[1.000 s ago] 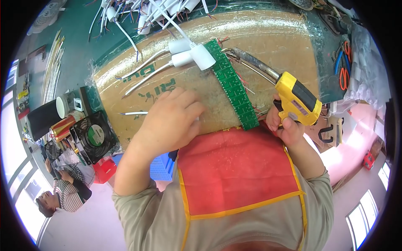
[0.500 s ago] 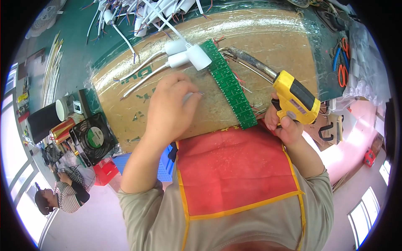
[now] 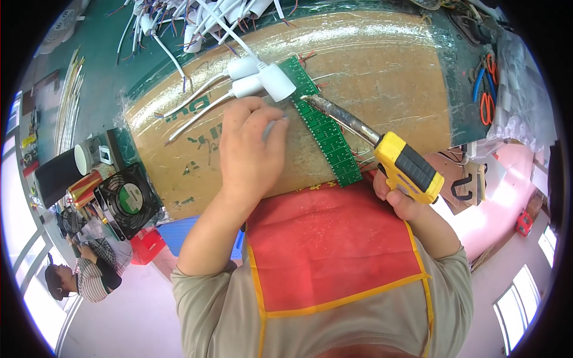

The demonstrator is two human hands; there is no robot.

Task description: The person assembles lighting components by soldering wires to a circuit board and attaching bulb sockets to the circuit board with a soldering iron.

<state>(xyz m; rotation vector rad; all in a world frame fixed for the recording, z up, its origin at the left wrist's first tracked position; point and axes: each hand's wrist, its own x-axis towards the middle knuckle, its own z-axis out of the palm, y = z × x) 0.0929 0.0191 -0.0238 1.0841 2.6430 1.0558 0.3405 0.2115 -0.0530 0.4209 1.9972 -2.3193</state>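
Observation:
A yellow and black soldering gun [image 3: 409,167] is gripped in my right hand [image 3: 395,200], its metal barrel pointing up and left. The tip is over the upper part of a long green circuit board panel [image 3: 325,134]; whether it touches cannot be told. My left hand [image 3: 252,149] lies left of the panel, thumb and fingers pinched together; what they hold is too small or hidden. Just beyond its fingers are white cylindrical fittings with cables: one [image 3: 277,83] overlaps the panel, two others [image 3: 247,87] lie beside it. Thin wires stick out along the panel's right side.
A brown board [image 3: 394,71] under clear film covers the green bench. A heap of white cabled fittings [image 3: 197,24] lies at the back. Orange-handled tools [image 3: 487,107] lie right; a black fan [image 3: 128,200] stands left. Another person [image 3: 89,274] is far left.
The soldering gun has come left and nearer me, its tip shifting from beyond the panel's right edge to over the panel. My left hand has moved only slightly.

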